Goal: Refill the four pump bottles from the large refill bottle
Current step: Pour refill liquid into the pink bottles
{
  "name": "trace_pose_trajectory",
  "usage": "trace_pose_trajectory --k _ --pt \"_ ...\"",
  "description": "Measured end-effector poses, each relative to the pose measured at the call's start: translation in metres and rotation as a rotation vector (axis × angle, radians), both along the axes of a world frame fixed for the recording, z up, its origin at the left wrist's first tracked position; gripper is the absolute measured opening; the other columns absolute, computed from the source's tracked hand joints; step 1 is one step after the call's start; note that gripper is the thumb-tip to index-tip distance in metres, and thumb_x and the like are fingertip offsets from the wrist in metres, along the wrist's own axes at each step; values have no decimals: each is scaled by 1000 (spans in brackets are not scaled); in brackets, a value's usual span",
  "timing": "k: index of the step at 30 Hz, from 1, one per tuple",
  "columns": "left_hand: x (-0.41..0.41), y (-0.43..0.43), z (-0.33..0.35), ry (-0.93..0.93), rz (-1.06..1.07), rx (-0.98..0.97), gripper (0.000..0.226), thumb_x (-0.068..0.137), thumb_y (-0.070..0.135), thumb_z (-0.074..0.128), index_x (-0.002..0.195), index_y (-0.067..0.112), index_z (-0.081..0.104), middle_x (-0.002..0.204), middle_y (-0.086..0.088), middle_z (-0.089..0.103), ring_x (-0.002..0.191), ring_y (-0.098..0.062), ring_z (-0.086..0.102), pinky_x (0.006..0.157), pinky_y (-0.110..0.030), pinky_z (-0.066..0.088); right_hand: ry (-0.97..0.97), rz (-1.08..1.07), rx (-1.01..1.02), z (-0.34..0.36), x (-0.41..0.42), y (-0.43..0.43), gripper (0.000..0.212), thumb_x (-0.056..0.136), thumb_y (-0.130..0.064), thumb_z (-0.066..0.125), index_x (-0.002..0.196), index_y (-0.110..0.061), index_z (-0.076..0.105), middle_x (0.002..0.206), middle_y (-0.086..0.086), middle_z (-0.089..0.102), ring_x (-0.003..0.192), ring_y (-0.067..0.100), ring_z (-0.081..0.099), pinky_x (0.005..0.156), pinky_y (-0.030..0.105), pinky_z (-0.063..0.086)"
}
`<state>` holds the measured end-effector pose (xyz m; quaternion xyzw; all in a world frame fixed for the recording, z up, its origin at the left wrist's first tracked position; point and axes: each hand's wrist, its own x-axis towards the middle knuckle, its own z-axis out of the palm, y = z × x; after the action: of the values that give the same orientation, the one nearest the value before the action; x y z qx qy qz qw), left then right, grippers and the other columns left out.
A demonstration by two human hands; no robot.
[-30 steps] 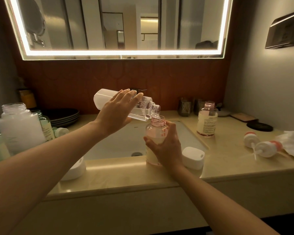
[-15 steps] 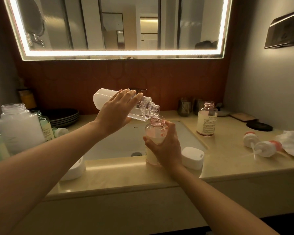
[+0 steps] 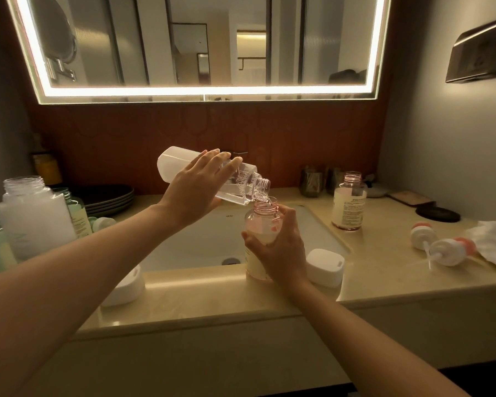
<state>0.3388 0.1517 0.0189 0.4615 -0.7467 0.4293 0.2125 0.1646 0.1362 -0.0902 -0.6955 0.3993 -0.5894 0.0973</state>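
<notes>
Head camera recorded both hands at work over a white sink basin (image 3: pixel 201 242) set in a beige stone countertop (image 3: pixel 384 270). Left hand (image 3: pixel 196 190) gripped a large clear plastic refill bottle (image 3: pixel 172 166), fingers wrapped over its body; the bottle was tipped nearly level, its open neck pointing down to the right. Clear liquid ran from that neck into the mouth of a pink-tinted transparent pump bottle (image 3: pixel 261 222) directly beneath. Right hand (image 3: pixel 278 250) gripped this bottle around its middle, fingers and thumb curled about it, with its base at the counter's front edge beside the basin. It was partly filled.

A second pink-tinted bottle with a cream label (image 3: pixel 350 202) stood upright and uncapped on the counter right of the basin, well apart from the hands. Two white-and-coral pump heads (image 3: pixel 447 250) lay on their sides further right, next to a crumpled white tissue (image 3: pixel 493 242). A white rounded cap (image 3: pixel 325 266) sat just beside the right hand. A frosted white wide-mouthed bottle (image 3: pixel 32 216) stood uncapped at far left.
</notes>
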Motion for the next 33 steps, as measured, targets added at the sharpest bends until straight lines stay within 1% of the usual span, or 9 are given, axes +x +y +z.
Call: trace_pose_trajectory --k 7,11,14,18,21,27,31,33 --pt "-3 2 2 -13 13 -12 82 51 9 89 124 4 53 119 -22 60 108 -41 59 83 -55 47 0 -4 -7 0 0 0 75 66 -58 64 122 -24 28 119 5 53 99 18 55 73 26 51" --pt "-3 3 3 -17 22 -14 81 51 4 88 124 5 54 119 -22 60 108 -41 58 81 -57 47 -4 -1 -13 0 0 0 74 66 -56 65 121 -25 28 119 5 54 99 19 55 75 30 53" --pt "-3 2 3 -13 30 -5 81 52 3 87 125 5 53 120 -22 59 108 -41 58 82 -57 47 -8 1 -14 1 0 0 71 66 -56 65 119 -30 25 119 5 53 100 19 55 76 31 54" --pt "-2 1 4 -15 35 15 82 55 3 85 128 7 49 123 -22 57 112 -42 55 86 -58 47 -6 -8 -20 0 0 0 73 65 -57 65 120 -27 26 119 5 54 99 19 55 75 31 54" --pt "-3 1 5 -18 35 15 81 54 1 85 127 5 51 122 -22 58 111 -42 56 86 -59 45 -4 -3 -16 0 0 0 73 65 -57 64 119 -29 25 119 5 54 100 18 55 76 30 54" --pt "-4 2 7 -64 42 -5 79 56 -1 83 127 5 50 122 -24 57 112 -42 55 91 -56 45 4 1 -9 -1 0 -1 75 67 -56 65 123 -20 32 120 5 53 101 19 55 77 31 54" --pt "-4 2 9 -100 54 -10 76 60 -4 79 129 5 48 124 -24 56 114 -42 53 93 -56 46 -7 8 -4 -1 0 0 74 66 -56 66 122 -25 29 120 4 53 101 18 55 77 32 54" --pt "-4 2 10 -122 57 -27 75 61 -5 78 129 4 48 124 -25 56 114 -42 54 95 -55 45 -7 17 3 -1 0 0 74 66 -56 67 122 -24 29 119 4 53 101 19 55 77 33 55"
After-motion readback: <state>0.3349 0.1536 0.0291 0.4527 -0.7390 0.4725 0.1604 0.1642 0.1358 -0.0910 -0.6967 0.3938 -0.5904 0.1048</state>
